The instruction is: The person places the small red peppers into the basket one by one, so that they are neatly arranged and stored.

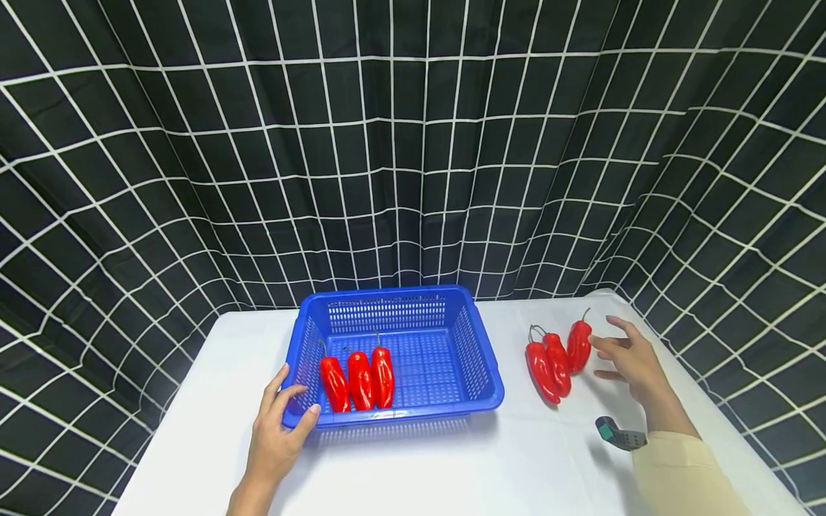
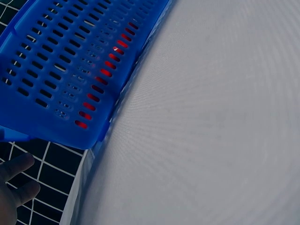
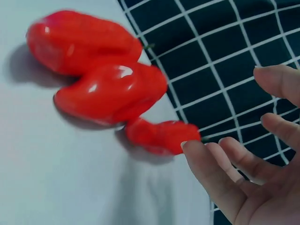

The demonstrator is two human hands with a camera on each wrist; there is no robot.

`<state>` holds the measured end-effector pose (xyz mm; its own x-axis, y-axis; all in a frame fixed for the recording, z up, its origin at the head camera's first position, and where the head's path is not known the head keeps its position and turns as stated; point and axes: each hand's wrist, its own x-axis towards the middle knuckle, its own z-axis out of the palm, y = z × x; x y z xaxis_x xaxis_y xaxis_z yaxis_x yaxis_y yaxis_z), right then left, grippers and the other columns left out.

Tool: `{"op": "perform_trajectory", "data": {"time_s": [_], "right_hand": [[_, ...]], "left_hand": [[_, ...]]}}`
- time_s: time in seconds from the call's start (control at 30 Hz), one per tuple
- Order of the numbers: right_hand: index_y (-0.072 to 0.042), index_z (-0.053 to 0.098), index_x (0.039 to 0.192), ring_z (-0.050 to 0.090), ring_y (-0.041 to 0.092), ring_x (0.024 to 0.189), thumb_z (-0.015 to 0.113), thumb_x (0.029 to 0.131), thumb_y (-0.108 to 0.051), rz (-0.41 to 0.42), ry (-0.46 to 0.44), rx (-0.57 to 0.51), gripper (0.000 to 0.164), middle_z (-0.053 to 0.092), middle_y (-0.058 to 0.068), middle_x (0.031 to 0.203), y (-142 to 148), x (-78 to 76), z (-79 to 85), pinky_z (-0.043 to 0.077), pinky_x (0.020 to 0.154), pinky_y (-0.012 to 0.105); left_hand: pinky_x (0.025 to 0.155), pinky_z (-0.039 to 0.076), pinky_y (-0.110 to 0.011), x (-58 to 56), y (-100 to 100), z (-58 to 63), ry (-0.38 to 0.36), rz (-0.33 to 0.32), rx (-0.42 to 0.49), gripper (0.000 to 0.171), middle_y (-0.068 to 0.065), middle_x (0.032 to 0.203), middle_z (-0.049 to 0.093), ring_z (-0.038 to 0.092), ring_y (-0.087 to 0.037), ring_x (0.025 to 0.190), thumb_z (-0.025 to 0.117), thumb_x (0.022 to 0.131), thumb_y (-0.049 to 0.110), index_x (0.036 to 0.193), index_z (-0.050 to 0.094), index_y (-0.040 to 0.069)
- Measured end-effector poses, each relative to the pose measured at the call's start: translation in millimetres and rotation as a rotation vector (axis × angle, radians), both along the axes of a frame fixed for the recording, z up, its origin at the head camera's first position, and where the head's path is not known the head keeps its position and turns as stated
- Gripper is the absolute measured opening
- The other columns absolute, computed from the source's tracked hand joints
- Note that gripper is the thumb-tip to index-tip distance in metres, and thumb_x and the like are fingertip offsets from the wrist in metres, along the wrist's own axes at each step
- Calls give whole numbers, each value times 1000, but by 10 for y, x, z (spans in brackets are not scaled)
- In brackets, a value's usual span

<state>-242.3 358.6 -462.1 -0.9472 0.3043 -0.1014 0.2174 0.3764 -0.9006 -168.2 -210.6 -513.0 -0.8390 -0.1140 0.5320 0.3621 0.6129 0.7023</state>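
black cloth with white grid lines [image 1: 361, 154] backs a white table [image 1: 413, 476]. three red peppers [image 1: 360, 380] lie in the left of your blue basket [image 1: 426, 362], mid-frame; three loose peppers [image 1: 557, 364] lie at right. you seem midway through filling it: your right hand [image 1: 629, 358], fingers parted and holding nothing, is at the rightmost pepper [image 1: 579, 346], and the next move probably calls for pinching that one. your left hand [image 1: 276, 433], fingers spread, lies at the basket's lower-left corner; its grip is unclear. right fingertip contact is uncertain, and the left wrist view crops your left hand.
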Motion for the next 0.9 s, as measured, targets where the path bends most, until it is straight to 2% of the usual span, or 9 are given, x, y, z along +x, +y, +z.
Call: {"op": "perform_trajectory", "data": {"time_s": [0.2, 0.43, 0.53, 0.67, 0.73, 0.9], "right_hand": [[-12, 9, 155, 45, 53, 118, 64, 91, -40, -16, -53, -26, 88, 30, 37, 141, 76, -101, -89, 57, 67, 47], [-13, 6, 155, 44, 51, 120, 64, 90, -43, -12, -120, -23, 92, 26, 36, 144, 107, -217, -122, 57, 71, 45], [-14, 5, 155, 41, 52, 122, 65, 89, -44, -4, -142, -18, 94, 24, 36, 145, 109, -257, -125, 57, 71, 45], [-12, 4, 155, 37, 54, 124, 65, 89, -44, 18, -161, -19, 96, 21, 36, 146, 116, -301, -149, 57, 73, 47], [-12, 2, 155, 35, 56, 125, 65, 90, -43, 26, -174, -22, 95, 19, 37, 146, 124, -314, -174, 56, 73, 47], [-10, 1, 154, 34, 56, 125, 65, 91, -41, 27, -209, -27, 95, 18, 39, 144, 137, -326, -249, 57, 73, 47]], "left_hand": [[104, 32, -27, -6, 2, -3, 13, 2, 1, 29, -4, 149, 39, 40, -36, 132, 75, 81, 18, 107, 67, 10], [102, 26, -15, -18, -9, -9, 25, 0, 0, 30, -4, 149, 39, 40, -36, 131, 75, 80, 18, 107, 66, 9], [103, 27, -18, -18, -13, -6, 16, 2, 3, 30, -3, 149, 39, 40, -36, 132, 75, 81, 18, 108, 67, 9], [104, 36, -41, -17, -18, -5, 6, 10, -7, 30, -3, 150, 38, 39, -36, 132, 74, 81, 18, 109, 67, 9], [104, 36, -42, -15, -20, -6, 3, 14, -11, 30, -3, 150, 38, 39, -36, 132, 74, 81, 18, 109, 67, 9], [102, 27, -14, -3, -14, -6, 13, 2, -10, 29, -4, 149, 39, 39, -36, 132, 75, 81, 17, 108, 67, 9]]}}
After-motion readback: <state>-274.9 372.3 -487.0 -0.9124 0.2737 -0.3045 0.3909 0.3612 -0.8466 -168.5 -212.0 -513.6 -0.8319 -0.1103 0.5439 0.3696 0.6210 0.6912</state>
